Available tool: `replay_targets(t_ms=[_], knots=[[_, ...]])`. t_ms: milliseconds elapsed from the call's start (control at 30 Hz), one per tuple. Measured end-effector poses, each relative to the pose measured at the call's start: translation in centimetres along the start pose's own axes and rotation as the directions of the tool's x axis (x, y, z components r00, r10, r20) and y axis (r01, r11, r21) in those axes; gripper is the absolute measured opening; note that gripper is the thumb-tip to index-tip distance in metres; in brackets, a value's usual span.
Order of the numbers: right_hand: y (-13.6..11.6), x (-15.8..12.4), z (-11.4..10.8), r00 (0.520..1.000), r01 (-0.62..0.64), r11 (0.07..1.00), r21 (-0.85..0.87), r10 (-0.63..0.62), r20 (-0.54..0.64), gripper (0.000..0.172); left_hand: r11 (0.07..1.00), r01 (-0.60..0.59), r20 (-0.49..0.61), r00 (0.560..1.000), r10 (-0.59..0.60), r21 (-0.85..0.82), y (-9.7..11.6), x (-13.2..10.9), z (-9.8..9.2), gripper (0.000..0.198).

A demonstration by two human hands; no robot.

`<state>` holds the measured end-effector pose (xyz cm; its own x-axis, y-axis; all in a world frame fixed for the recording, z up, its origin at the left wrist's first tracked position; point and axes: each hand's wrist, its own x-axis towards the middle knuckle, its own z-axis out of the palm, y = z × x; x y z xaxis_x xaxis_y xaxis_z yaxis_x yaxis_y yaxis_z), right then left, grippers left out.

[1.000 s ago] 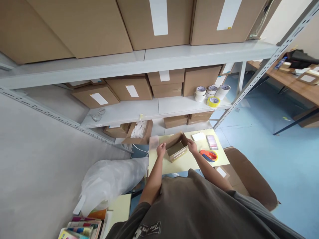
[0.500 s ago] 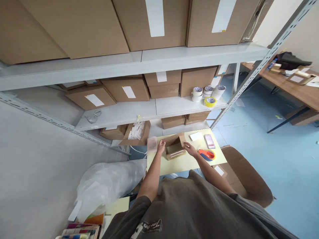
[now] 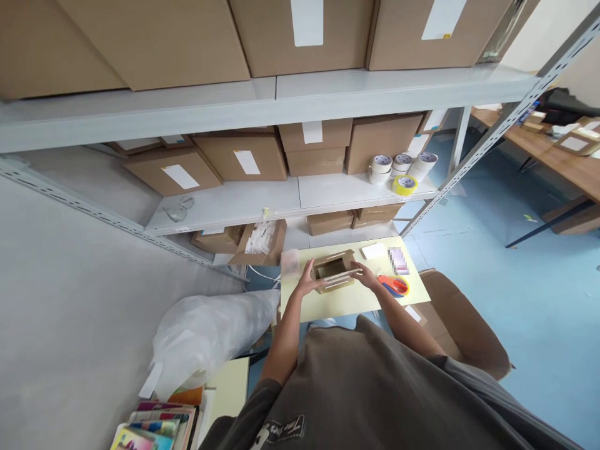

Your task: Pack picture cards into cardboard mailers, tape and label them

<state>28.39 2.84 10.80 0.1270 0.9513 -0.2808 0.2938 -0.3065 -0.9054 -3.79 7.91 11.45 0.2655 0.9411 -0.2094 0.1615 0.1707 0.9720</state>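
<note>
A small open cardboard box (image 3: 338, 284) sits on the pale yellow tabletop (image 3: 344, 304), its flaps partly folded inward around a dark opening. My left hand (image 3: 307, 279) grips its left end, thumb and fingers set apart along the side. At the right end, my right hand (image 3: 364, 275) holds a flap between thumb and fingers. To the right of that hand lies an orange and blue tape dispenser (image 3: 394, 285). Behind it are a white card stack (image 3: 374, 250) and a blurred-out printed item (image 3: 398, 260). The inside of the box is too dark to make out.
Metal shelving (image 3: 229, 203) with cardboard boxes stands ahead, with tape rolls (image 3: 382, 164) on its middle shelf. A large plastic-wrapped bundle (image 3: 206, 331) is at the left. A big open carton (image 3: 469, 322) stands right of the table. Farther right is a wooden desk (image 3: 562, 147).
The box flaps have been folded inward, narrowing the opening. My left hand has moved from the flap's edge down to the box's left side. The camera view has shifted slightly.
</note>
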Motion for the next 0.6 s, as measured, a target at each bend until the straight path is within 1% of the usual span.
replay_targets(t_ms=[67, 133, 200, 300, 333, 400, 500, 533, 600], knots=[[0.0, 0.1, 0.2, 1.0, -0.017, 1.0, 0.014, 0.017, -0.015, 0.063, 0.998, -0.027, 0.005, 1.0, 0.026, 0.051, -0.4, 0.3, 0.3, 0.115], [0.0, 0.0, 0.3, 0.999, -0.039, 0.999, 0.021, 0.04, -0.02, 0.062, 0.996, -0.02, -0.013, 1.0, 0.021, 0.082, -0.7, 0.7, 0.6, 0.109], [0.0, 0.0, 0.5, 0.998, -0.052, 0.999, 0.018, 0.052, -0.025, 0.058, 0.996, -0.001, -0.033, 0.999, 0.004, 0.086, -1.0, 1.0, 0.8, 0.1], [-0.1, 0.0, 0.8, 0.998, -0.059, 0.998, -0.005, 0.059, -0.038, 0.048, 0.994, -0.028, -0.058, 0.998, 0.034, 0.105, -1.3, 1.4, 1.3, 0.081], [-0.2, 0.0, 1.0, 0.996, -0.068, 0.997, -0.025, 0.066, -0.055, 0.045, 0.992, -0.038, -0.074, 0.996, 0.047, 0.118, -1.3, 1.5, 1.5, 0.075], [-0.3, 0.0, 1.5, 0.985, -0.11, 0.991, -0.082, 0.098, -0.138, 0.042, 0.988, -0.035, -0.115, 0.992, 0.052, 0.15, -1.4, 1.6, 1.9, 0.066], [-0.7, -0.3, 2.3, 0.944, -0.207, 0.968, -0.144, 0.159, -0.289, 0.049, 0.975, 0.026, -0.194, 0.981, 0.018, 0.221, -1.5, 1.7, 2.6, 0.061], [-0.9, -0.4, 2.6, 0.934, -0.229, 0.962, -0.15, 0.174, -0.312, 0.052, 0.969, 0.045, -0.218, 0.976, 0.01, 0.244, -1.5, 1.8, 2.9, 0.062], [-1.4, -0.4, 3.0, 0.933, -0.244, 0.955, -0.171, 0.183, -0.309, 0.058, 0.96, 0.076, -0.257, 0.966, -0.004, 0.27, -1.7, 2.1, 3.3, 0.07]])
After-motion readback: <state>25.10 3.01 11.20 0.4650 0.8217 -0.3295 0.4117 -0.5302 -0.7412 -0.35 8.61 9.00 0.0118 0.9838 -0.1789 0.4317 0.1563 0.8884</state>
